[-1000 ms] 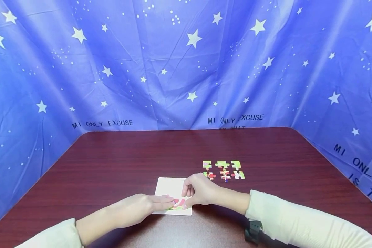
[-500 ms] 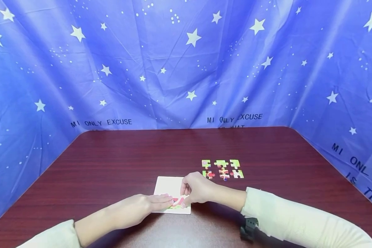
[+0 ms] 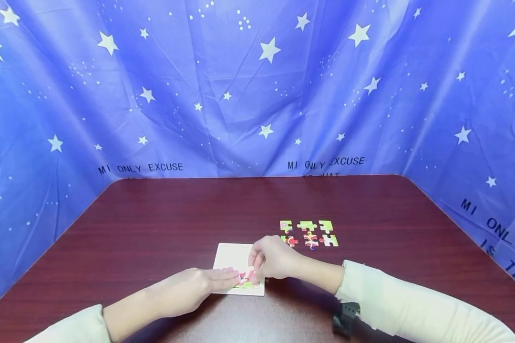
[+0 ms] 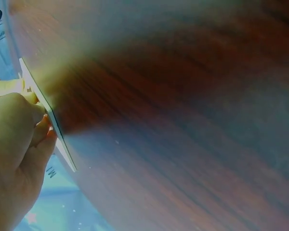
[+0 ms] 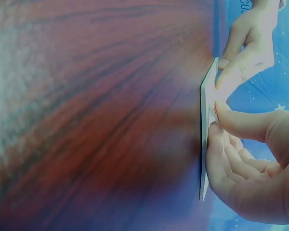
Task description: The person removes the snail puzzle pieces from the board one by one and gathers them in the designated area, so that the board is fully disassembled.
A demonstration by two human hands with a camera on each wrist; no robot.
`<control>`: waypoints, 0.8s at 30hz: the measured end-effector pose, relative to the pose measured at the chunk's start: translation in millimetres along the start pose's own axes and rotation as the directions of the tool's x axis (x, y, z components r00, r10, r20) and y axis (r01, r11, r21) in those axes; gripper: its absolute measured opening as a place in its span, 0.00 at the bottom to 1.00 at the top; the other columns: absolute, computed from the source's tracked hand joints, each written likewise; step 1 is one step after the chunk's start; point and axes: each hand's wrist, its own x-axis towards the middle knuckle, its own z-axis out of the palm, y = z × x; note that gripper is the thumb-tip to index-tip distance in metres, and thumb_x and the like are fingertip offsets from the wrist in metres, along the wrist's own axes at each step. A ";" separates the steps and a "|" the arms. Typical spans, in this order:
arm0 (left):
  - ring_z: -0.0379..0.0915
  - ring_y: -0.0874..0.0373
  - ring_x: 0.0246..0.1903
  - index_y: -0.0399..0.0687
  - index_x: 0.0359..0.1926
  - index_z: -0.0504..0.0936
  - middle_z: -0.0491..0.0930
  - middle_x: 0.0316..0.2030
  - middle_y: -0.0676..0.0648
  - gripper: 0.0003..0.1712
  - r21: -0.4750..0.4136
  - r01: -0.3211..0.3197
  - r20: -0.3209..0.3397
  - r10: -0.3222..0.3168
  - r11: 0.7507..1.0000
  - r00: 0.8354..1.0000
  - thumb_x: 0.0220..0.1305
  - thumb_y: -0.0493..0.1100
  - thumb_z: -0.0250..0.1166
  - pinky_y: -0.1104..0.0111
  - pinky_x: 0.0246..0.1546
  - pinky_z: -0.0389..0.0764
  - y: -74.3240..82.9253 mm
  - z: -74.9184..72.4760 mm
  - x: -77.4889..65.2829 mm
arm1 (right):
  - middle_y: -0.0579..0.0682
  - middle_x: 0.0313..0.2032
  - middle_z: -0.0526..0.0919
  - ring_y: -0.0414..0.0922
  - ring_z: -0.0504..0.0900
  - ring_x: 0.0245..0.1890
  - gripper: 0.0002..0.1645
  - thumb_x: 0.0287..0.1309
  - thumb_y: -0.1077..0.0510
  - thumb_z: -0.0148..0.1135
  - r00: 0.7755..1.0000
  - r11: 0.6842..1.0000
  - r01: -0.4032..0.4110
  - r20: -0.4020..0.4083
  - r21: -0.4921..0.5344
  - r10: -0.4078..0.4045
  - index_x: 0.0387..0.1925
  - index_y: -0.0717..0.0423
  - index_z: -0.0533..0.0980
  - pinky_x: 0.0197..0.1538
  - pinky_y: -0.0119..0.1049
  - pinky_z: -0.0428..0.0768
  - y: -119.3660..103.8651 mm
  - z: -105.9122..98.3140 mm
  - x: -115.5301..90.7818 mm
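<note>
A white square puzzle board [image 3: 231, 255] lies on the table near its front, its upper part bare and several coloured pieces along its lower part. My left hand [image 3: 190, 288] rests on the lower left of the board, its straight fingers lying over the pieces and hiding some of them. At the right side, my right hand [image 3: 274, 257] pinches a red and white puzzle piece [image 3: 250, 274] between thumb and forefinger, close over the board. The right wrist view shows the thumb [image 5: 241, 124] and forefinger meeting at a thin sliver of it.
Beyond the right hand, several loose puzzle pieces [image 3: 306, 226] lie in two rows on the dark red wooden table [image 3: 163, 214]. A blue star-printed curtain [image 3: 240, 95] hangs behind the table and along both sides. A black band [image 3: 345, 318] hangs below the right sleeve.
The right fingertips have shifted slightly, and the puzzle piece appears turned and raised compared with before. My left hand stays in place on the board.
</note>
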 end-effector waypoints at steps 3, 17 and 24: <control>0.76 0.60 0.59 0.53 0.64 0.74 0.77 0.61 0.51 0.34 -0.002 -0.006 -0.007 0.006 1.000 1.000 0.57 0.26 0.60 0.67 0.51 0.82 -0.4 -1.9 0.7 | 0.53 0.21 0.86 0.35 0.76 0.16 0.10 0.38 0.72 0.71 1.000 0.997 -0.017 0.021 0.070 0.015 0.26 0.61 0.81 0.21 0.26 0.76 1.9 -2.3 0.2; 0.75 0.59 0.60 0.51 0.63 0.75 0.77 0.60 0.48 0.28 -0.062 0.036 -0.017 -0.037 0.997 0.999 0.63 0.29 0.56 0.65 0.51 0.82 2.4 -0.4 0.5 | 0.57 0.27 0.88 0.37 0.79 0.17 0.10 0.40 0.71 0.70 0.995 0.965 -0.096 0.030 0.245 0.091 0.30 0.63 0.84 0.21 0.32 0.81 13.8 -9.1 -2.0; 0.75 0.59 0.60 0.51 0.63 0.75 0.78 0.60 0.48 0.26 -0.082 0.047 -0.018 -0.049 0.996 0.999 0.65 0.31 0.55 0.65 0.51 0.82 2.3 -1.6 0.7 | 0.58 0.29 0.88 0.37 0.80 0.20 0.10 0.44 0.69 0.71 0.989 0.946 -0.146 0.018 0.290 0.147 0.34 0.65 0.83 0.25 0.32 0.82 27.4 -25.6 -7.2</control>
